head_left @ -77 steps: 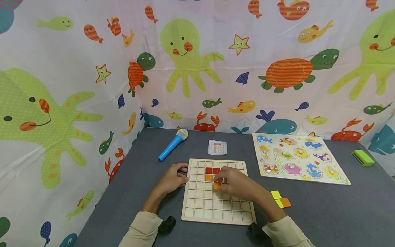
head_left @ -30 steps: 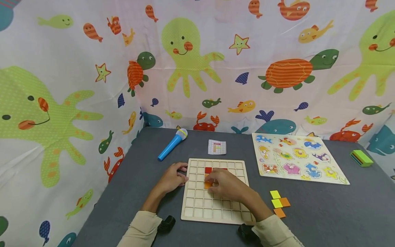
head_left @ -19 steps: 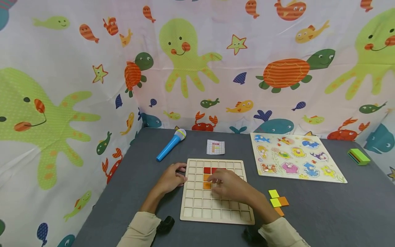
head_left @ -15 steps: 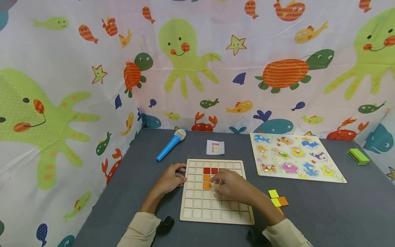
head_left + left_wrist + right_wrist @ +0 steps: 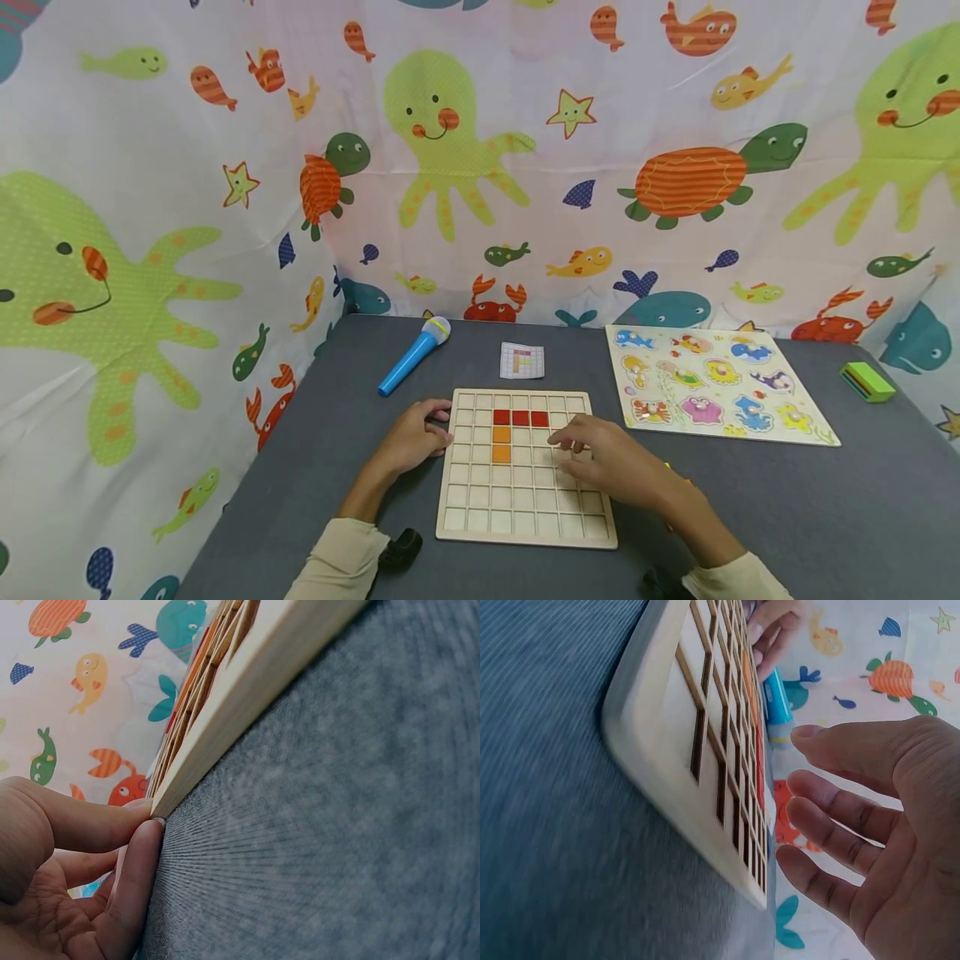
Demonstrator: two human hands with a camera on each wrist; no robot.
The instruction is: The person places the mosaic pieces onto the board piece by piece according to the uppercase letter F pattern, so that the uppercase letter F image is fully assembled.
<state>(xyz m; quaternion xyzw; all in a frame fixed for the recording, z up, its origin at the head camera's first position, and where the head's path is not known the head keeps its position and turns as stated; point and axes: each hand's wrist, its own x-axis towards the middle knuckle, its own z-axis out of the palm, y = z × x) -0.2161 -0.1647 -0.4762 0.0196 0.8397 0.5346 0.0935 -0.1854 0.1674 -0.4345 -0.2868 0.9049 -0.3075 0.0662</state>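
Observation:
A square wooden grid board point(image 5: 525, 523) lies on the table. Three red tiles point(image 5: 520, 418) sit in a row in its cells, and two orange tiles point(image 5: 501, 444) form a column below the leftmost red one. With thumb and fingertip my left hand point(image 5: 412, 435) pinches the board's left edge; the left wrist view shows these fingertips point(image 5: 146, 817) at the wood. My right hand point(image 5: 611, 458) hovers above the board's right side, fingers loosely bent and apart, holding nothing. Loose yellow and orange tiles point(image 5: 687, 480) are mostly hidden behind the right wrist.
Behind the board lie a small pattern card point(image 5: 522, 361) and a blue toy microphone point(image 5: 415, 358). An animal puzzle board point(image 5: 720, 383) is at the back right, with a stack of green-topped pieces point(image 5: 867, 382) beyond it. A printed curtain point(image 5: 480, 167) borders the table.
My right hand has released an orange tile into the cell below the other orange tile and moved away to the right. The third red tile is uncovered. The left hand stays put.

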